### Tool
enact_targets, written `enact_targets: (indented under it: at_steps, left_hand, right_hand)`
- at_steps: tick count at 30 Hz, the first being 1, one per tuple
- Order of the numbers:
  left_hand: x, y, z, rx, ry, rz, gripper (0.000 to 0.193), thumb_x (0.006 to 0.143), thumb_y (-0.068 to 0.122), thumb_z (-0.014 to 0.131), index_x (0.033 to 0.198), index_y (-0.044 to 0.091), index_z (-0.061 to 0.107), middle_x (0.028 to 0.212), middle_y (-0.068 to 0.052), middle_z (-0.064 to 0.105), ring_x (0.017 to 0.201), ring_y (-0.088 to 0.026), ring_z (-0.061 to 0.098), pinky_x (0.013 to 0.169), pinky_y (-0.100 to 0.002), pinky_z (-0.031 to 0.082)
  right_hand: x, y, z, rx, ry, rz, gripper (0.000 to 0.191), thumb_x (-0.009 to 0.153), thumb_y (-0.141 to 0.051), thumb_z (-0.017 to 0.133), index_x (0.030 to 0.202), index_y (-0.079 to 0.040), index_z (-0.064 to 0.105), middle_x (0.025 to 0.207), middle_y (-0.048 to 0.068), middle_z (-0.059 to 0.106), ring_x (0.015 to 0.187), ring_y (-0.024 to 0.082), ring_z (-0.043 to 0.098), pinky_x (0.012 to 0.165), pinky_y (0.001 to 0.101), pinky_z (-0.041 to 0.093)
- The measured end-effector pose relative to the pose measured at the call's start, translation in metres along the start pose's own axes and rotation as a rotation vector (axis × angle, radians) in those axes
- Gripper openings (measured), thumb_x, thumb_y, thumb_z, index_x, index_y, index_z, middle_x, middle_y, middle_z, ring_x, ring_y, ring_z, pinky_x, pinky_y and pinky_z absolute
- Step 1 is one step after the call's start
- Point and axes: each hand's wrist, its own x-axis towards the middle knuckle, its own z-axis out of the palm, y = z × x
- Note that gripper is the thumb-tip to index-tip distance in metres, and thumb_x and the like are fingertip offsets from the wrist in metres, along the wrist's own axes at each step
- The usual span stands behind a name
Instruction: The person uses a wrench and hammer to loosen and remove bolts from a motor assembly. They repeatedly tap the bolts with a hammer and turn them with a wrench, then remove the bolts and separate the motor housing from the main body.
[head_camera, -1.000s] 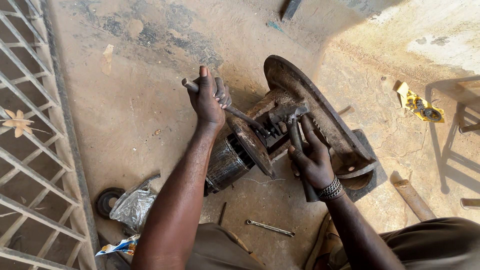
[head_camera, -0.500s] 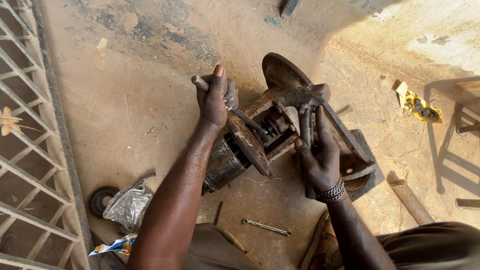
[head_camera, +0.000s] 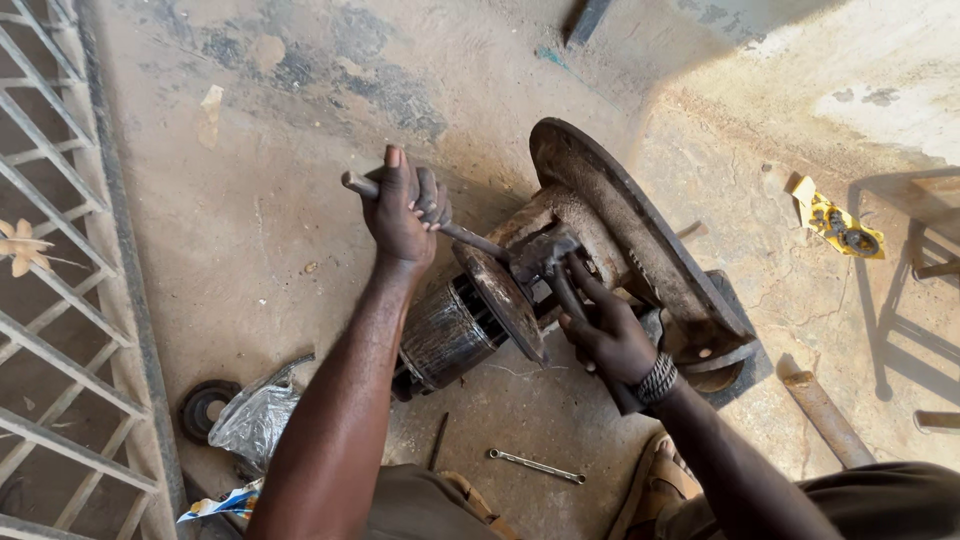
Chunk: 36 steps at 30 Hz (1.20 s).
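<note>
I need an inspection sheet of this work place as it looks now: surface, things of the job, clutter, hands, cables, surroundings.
Surface: dusty, stained concrete floor.
Job's things: rusty motor assembly lying on its side against a round metal plate; metal rod; hammer.
Clutter: spanner, crumpled plastic bag, small black disc, yellow scrap, pipe.
Hands: left hand grips the rod; right hand grips the hammer handle.
Cables: nothing seen.
Surroundings: metal grille at left, sunlit ground at right.

Steel rod (head_camera: 470, 236) slanted against rusty motor (head_camera: 470, 325) (on floor).
</note>
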Motion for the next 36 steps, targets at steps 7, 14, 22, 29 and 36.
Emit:
enact_targets:
  at_steps: [7,14,22,29,36]
  left_hand:
    - [0.004,-0.003,0.018,-0.114,-0.020,-0.021,0.057,0.108,0.048,0.055,0.068,0.016,0.031,0.054,0.002,0.031,0.043,-0.011,0.025,0.042,-0.032,0.023]
    - [0.005,-0.005,0.021,-0.032,-0.064,-0.081,0.056,0.109,0.047,0.054,0.068,0.016,0.032,0.054,0.002,0.034,0.043,-0.010,0.029,0.040,-0.031,0.024]
    - [0.008,-0.005,0.018,0.054,-0.131,-0.071,0.056,0.110,0.046,0.052,0.067,0.015,0.035,0.056,0.002,0.035,0.045,-0.009,0.032,0.041,-0.031,0.026]
    - [0.005,-0.008,0.018,0.194,-0.068,0.054,0.057,0.107,0.048,0.054,0.062,0.014,0.041,0.052,0.002,0.039,0.039,-0.010,0.037,0.036,-0.033,0.032]
    - [0.006,0.010,0.008,-0.058,0.030,0.047,0.057,0.109,0.049,0.054,0.067,0.018,0.030,0.055,0.004,0.032,0.044,-0.009,0.026,0.041,-0.032,0.025]
  right_hand:
    - [-0.029,-0.010,-0.001,0.177,0.157,-0.129,0.088,0.095,-0.009,0.060,0.166,-0.020,0.009,0.071,0.001,0.063,0.045,0.009,0.055,0.040,0.0266,0.047]
    - [-0.031,0.003,-0.002,0.145,0.173,-0.142,0.088,0.095,-0.008,0.059,0.167,-0.021,0.008,0.077,0.002,0.066,0.048,0.008,0.058,0.042,0.0259,0.050]
    - [-0.028,0.000,-0.026,-0.018,0.388,-0.413,0.076,0.098,-0.007,0.064,0.162,-0.012,0.023,0.114,0.015,0.068,0.071,0.012,0.068,0.058,0.0280,0.061]
    - [0.012,-0.016,0.011,0.013,0.326,-0.223,0.084,0.094,-0.010,0.065,0.165,-0.013,0.020,0.128,0.013,0.066,0.062,0.011,0.061,0.050,0.0281,0.055]
    - [-0.029,0.018,-0.004,0.287,0.175,-0.042,0.089,0.092,-0.010,0.059,0.166,-0.019,0.010,0.082,0.004,0.061,0.046,0.010,0.056,0.039,0.0270,0.050]
